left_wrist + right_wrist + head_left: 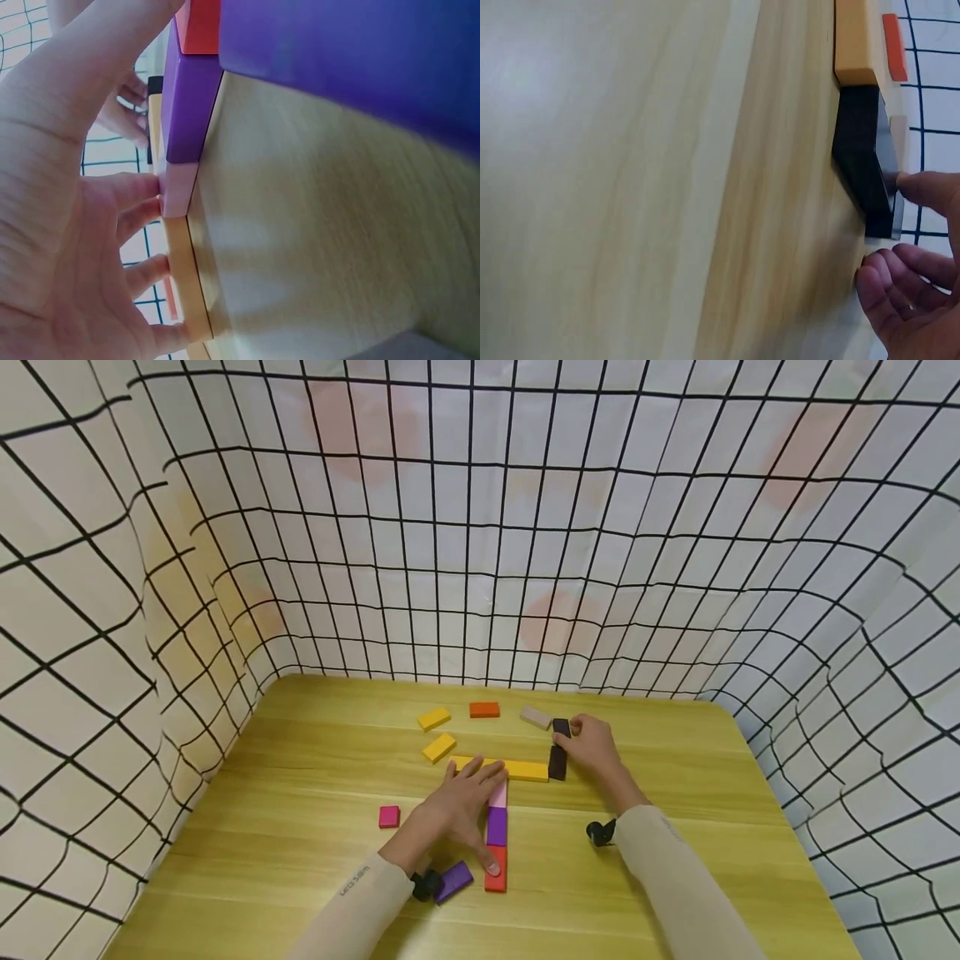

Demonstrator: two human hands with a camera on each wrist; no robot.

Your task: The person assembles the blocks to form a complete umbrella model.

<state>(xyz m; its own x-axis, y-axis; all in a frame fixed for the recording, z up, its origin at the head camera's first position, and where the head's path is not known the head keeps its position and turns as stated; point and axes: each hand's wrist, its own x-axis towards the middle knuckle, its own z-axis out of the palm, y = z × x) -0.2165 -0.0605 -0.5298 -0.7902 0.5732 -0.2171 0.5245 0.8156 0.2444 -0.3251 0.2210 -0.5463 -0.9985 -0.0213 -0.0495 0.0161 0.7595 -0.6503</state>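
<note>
My left hand (453, 802) is spread over an L-shaped run of flat blocks. Its fingers rest along the yellow row (528, 771) and a pink block (498, 795), while the thumb touches a red block (496, 883); a purple block (497, 827) lies between pink and red. At the row's right end lies a black block (557, 763), with a second black block (561, 726) angled beyond it. My right hand (596, 747) touches the black blocks with its thumb. In the right wrist view its other fingers (911, 281) are loosely bent, apart from the blocks.
Loose blocks lie around: two yellow ones (438, 747), an orange one (484, 710), a greyish one (536, 717), a small pink-red one (389, 817), and a purple one (453, 882) beside the left wrist. A black grid with white cloth (480, 543) surrounds the wooden table (300, 827).
</note>
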